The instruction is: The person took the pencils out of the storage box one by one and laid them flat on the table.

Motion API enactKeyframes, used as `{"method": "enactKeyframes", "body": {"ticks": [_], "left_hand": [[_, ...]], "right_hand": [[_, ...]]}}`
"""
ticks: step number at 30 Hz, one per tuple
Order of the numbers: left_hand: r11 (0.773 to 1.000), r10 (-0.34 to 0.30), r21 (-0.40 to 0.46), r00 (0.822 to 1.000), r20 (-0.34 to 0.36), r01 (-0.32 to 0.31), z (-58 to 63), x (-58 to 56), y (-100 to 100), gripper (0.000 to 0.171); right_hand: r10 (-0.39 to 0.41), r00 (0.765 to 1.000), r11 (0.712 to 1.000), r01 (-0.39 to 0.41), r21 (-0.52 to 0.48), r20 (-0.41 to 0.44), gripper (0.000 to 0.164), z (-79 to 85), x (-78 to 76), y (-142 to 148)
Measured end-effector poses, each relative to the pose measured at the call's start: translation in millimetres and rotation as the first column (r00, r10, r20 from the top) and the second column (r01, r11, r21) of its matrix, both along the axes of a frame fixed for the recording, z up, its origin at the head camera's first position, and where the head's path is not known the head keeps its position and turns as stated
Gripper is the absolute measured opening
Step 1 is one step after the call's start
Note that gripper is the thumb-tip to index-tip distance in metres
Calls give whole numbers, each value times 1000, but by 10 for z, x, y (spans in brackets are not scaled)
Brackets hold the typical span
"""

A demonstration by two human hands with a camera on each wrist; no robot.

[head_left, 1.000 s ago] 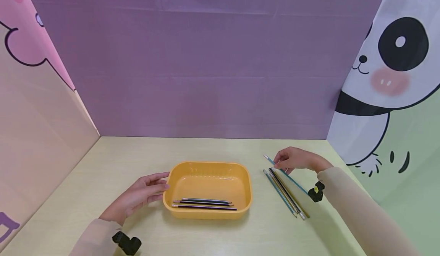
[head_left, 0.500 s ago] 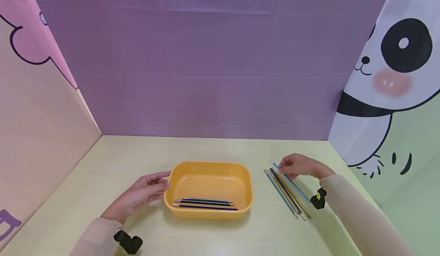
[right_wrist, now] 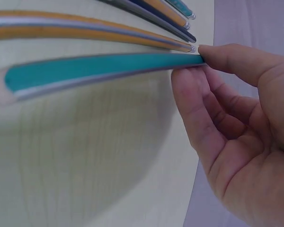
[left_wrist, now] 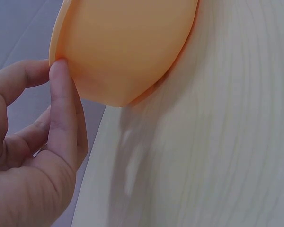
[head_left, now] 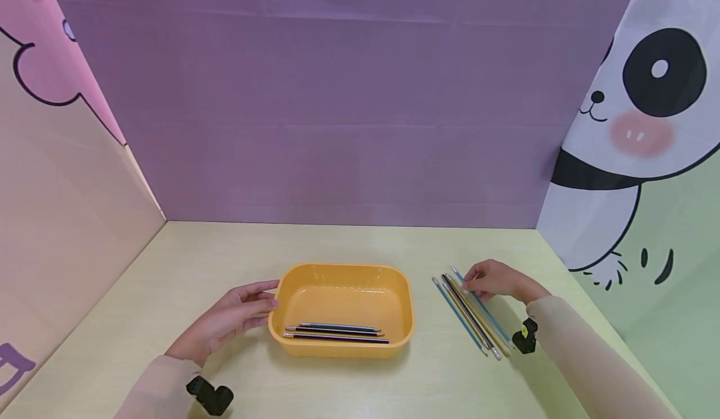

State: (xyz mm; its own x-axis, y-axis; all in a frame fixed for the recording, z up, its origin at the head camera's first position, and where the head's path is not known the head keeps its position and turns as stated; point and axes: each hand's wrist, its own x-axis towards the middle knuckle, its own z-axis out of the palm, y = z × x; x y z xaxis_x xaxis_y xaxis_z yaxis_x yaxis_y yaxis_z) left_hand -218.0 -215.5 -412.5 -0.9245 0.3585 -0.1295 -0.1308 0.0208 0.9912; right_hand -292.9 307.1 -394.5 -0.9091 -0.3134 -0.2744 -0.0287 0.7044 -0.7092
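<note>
At the left end of a yellow plastic tray (head_left: 345, 281), my left hand (head_left: 235, 316) pinches the rim. The left wrist view shows the thumb and fingers at the tray's edge (left_wrist: 118, 52). Several dark pencils (head_left: 337, 338) lie inside along the tray's near side. My right hand (head_left: 497, 280) pinches a blue pencil (right_wrist: 109, 70) between thumb and fingers, near its eraser end; its sharpened end points toward the near right. Just left of it lies a loose row of pencils, with a black pencil (head_left: 469, 314), a yellow pencil (right_wrist: 109, 29) and another blue pencil (head_left: 458, 316).
The pale wooden table (head_left: 225, 250) meets a purple back wall (head_left: 349, 125). Side panels with cartoon animals stand left and right, the panda panel (head_left: 647, 219) beyond my right arm. A black wrist camera (head_left: 209, 396) sits on my left sleeve, another on the right.
My right hand has brought the blue pencil down and slightly right, close alongside the other pencils and more parallel to them. The left hand and tray stay put.
</note>
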Motion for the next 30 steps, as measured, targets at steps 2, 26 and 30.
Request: {"method": "enactKeyframes", "body": {"ticks": [2, 26, 30], "left_hand": [[1000, -7, 10, 1000, -1, 7, -1, -1, -2, 69], [1000, -3, -4, 1000, 0, 3, -17, -19, -5, 70], [1000, -4, -3, 1000, -1, 4, -27, -21, -7, 70]], "right_hand": [[0, 1000, 1000, 0, -2, 3, 24, -13, 1, 19], [46, 999, 996, -45, -74, 9, 29, 68, -17, 32], [63, 998, 995, -62, -82, 6, 30, 117, -14, 5]]}}
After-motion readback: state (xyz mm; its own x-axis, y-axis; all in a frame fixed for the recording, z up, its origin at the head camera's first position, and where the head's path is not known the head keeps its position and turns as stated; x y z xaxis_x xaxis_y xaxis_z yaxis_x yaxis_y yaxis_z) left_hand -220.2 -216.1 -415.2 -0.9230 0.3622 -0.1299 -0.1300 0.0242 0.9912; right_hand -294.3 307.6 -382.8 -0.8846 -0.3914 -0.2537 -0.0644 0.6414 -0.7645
